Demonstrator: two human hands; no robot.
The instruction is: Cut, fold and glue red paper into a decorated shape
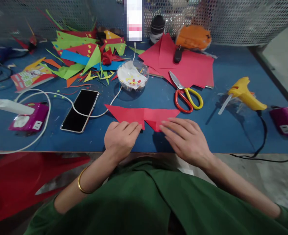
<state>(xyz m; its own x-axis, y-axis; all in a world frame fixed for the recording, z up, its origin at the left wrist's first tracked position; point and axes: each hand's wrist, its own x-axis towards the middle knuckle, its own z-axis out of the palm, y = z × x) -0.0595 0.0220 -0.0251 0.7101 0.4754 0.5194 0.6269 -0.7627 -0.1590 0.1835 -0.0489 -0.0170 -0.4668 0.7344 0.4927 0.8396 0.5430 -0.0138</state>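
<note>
My left hand [120, 138] curls, my right hand [186, 140] reaches flatter, both touching the folded red paper sheet [131, 113]; whether either pinches, can't tell. Sheet lies before me on the blue tabletop [156, 93]. Probably light, crease-prone, tearable; best held along folds. Underside hidden.

Light: moderate | soft shadow beside glue gun [247, 94] | edges: stretched, blurry | top-centre: pixelated
</note>
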